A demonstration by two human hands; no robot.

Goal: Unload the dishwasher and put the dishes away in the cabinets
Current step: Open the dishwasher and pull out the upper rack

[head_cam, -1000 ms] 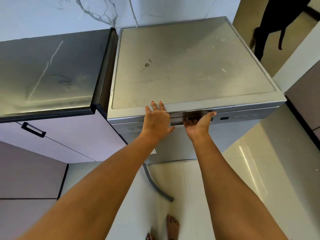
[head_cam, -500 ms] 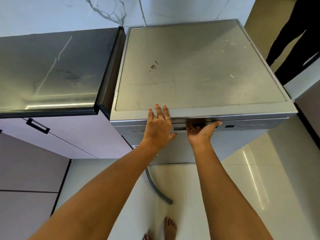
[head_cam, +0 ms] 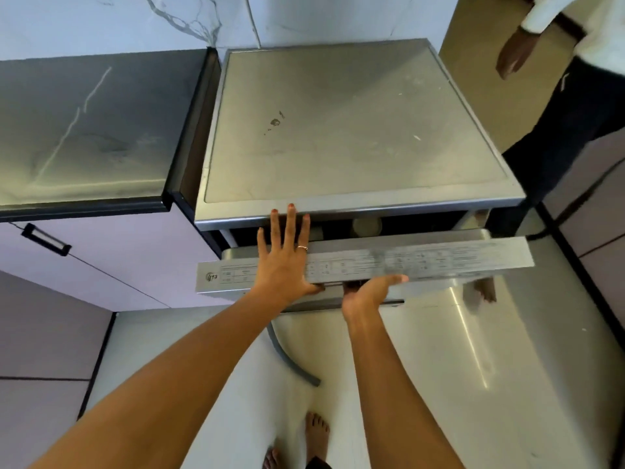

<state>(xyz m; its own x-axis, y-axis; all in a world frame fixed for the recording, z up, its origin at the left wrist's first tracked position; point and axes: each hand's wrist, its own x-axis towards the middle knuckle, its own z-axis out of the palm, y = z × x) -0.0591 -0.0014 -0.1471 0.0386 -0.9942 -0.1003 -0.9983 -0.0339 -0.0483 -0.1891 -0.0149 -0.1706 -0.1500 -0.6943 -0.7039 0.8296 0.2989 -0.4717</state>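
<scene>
Marble-walled kitchen: dishwasher door tipped ajar. Left hand lies flat, fingers straight, on its top edge; right hand curls under the handle, grasping it.

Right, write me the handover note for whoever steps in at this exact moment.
Left hand: open, fingers straight, palm flat on the control strip along the top edge of the dishwasher door.
Right hand: under that edge, fingers curled up into the handle recess, gripping it.
Dishwasher: stands beside the dark countertop; the door is tilted out a little, with a dark gap at the top. A pale round item shows in the gap, too hidden to name.
Done: door unlatched and partly open.
Left: lower the door fully, pull out the racks, carry the dishes to the cabinets.
Note: a bystander stands at the right, and a grey hose lies on the floor.
</scene>
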